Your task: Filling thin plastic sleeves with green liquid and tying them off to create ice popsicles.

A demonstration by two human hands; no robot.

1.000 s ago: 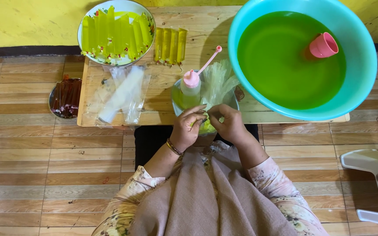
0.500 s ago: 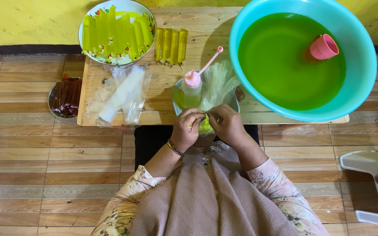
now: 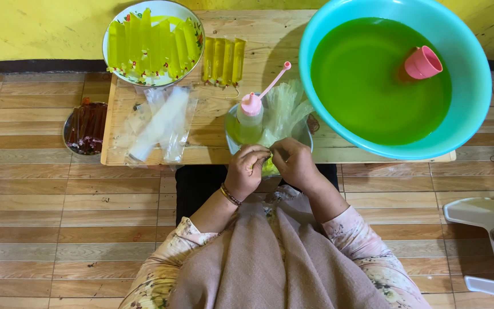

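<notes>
**Head view: both hands pinch a filled bag at the table edge**

The basin point(image 3: 464, 114) of green liquid dominates the table point(image 3: 270, 34); it looks heavy and sloshy. Smaller, the bowl point(image 3: 232, 143) holds a squeeze bottle point(image 3: 250, 117). Smallest, the bag point(image 3: 269, 167): soft, slick, probably best held at its neck. The left hand point(image 3: 246, 171) and right hand point(image 3: 294, 165) both clench it there.
</notes>
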